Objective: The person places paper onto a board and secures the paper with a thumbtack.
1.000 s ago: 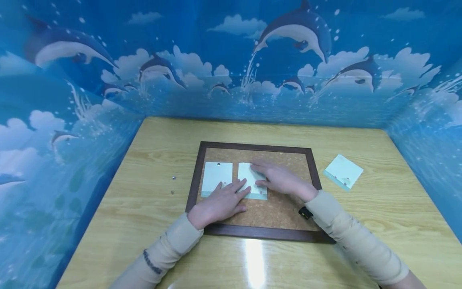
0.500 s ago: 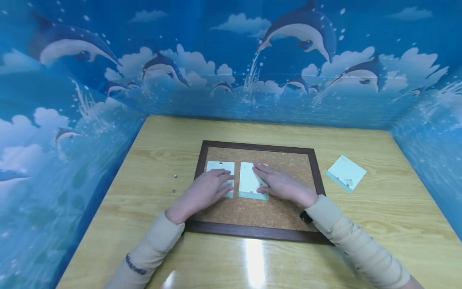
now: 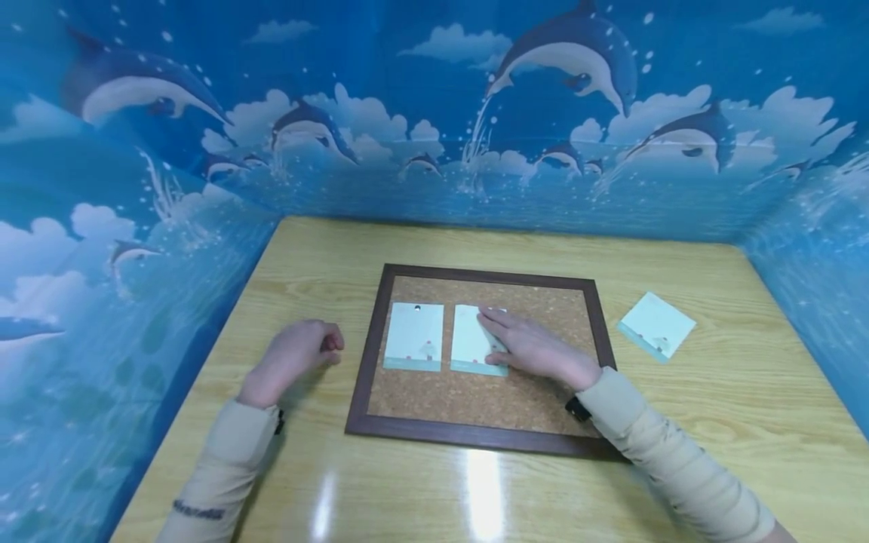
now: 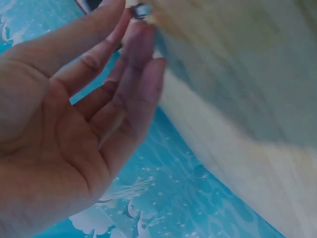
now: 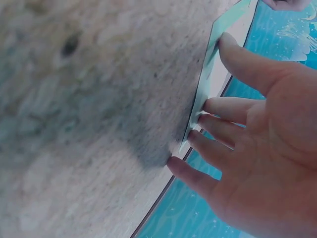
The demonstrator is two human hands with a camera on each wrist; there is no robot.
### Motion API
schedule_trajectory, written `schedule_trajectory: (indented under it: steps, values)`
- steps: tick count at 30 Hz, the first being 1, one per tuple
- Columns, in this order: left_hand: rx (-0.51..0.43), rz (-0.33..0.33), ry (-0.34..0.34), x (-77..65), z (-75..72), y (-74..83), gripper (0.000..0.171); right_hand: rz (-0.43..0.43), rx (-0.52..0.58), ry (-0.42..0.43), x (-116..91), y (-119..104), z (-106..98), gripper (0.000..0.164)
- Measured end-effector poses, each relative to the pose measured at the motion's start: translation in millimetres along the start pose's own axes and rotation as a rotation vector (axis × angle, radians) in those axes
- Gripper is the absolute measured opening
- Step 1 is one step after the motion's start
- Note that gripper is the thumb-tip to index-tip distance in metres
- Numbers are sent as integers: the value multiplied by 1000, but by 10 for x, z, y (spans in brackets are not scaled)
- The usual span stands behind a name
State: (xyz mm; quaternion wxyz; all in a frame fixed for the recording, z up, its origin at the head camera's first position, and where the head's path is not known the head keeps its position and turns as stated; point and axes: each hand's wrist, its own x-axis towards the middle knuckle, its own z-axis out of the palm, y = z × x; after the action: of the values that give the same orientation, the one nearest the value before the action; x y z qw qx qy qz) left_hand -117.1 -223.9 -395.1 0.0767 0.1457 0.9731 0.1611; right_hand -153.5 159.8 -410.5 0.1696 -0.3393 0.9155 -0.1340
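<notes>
My left hand (image 3: 292, 354) is over the table left of the corkboard, fingers bent toward the thumb. At its fingertips the left wrist view shows a small shiny thumbtack (image 4: 142, 11); I cannot tell whether it is pinched. My right hand (image 3: 532, 347) lies on the corkboard (image 3: 441, 400) with its fingers spread, resting on the right part of a pale green note sheet (image 3: 471, 339). In the right wrist view its fingertips touch the edge of that note sheet (image 5: 200, 94). Beside it, another note sheet (image 3: 413, 339) carries a thumbtack (image 3: 417, 308) at its top.
A further note sheet (image 3: 657, 326) lies turned at an angle on the wooden table (image 3: 339, 249), right of the board. The board's dark brown frame (image 3: 434, 430) surrounds the cork. A blue curtain printed with dolphins (image 3: 434, 181) closes off the back and sides.
My left hand has moved left, from the two note sheets off the board to where two small shiny things lay on the table. My right hand stays on its note sheet.
</notes>
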Motion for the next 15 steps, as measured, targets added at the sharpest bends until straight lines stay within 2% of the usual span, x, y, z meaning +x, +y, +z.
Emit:
schedule_trajectory:
  steps: [2, 6, 10, 15]
  values:
    - [-18, 0, -14, -9, 34, -47, 9, -1, 0, -4, -7, 0, 4, 79]
    - [-55, -25, 21, -50, 72, -113, 15, -6, 7, -9, -11, -12, 4, 81]
    - [-73, -58, 23, -81, 68, -144, 19, -3, 3, -8, -9, -11, 9, 82]
    - [-70, -42, 16, -64, 68, -152, 18, -4, -13, 5, -34, 2, 0, 82]
